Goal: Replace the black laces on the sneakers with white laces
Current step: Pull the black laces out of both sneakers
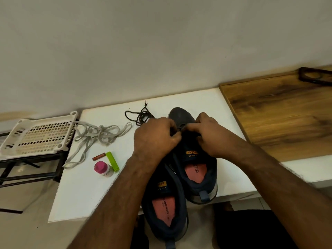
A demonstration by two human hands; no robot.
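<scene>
Laces (177, 131) on the right shoe (194, 155): both hands (156, 137) (210, 133) pinch there, exact hold hidden. White laces (97, 135) lie left; a hard tug might drag that shoe off the table (86, 186).

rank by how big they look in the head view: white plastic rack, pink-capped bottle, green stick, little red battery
1. white plastic rack
2. green stick and pink-capped bottle: look alike, not ranked
3. red battery, smallest
</scene>
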